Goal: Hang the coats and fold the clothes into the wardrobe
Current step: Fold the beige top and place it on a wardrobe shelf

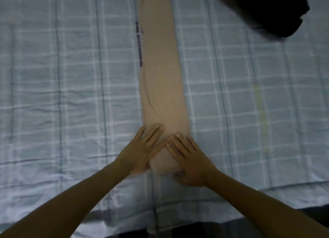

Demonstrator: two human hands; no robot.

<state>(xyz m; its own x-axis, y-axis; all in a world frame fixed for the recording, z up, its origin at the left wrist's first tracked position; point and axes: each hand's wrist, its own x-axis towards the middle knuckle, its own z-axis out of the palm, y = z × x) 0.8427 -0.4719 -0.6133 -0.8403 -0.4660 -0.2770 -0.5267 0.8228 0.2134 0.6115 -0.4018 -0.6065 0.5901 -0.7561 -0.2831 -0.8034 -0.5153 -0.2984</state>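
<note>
A beige garment (160, 65), folded lengthwise into a long narrow strip, lies on the bed and runs away from me. A dark printed band shows along its left edge. Its near end is rolled or folded over into a thick bundle (164, 164). My left hand (142, 148) lies flat with straight fingers on the left side of that bundle. My right hand (188, 159) presses the right side with spread fingers, its thumb under the near edge.
The bed is covered by a pale blue checked sheet (62, 95). A dark garment (268, 8) lies at the far right corner. The bed's near edge (178, 225) runs just below my forearms.
</note>
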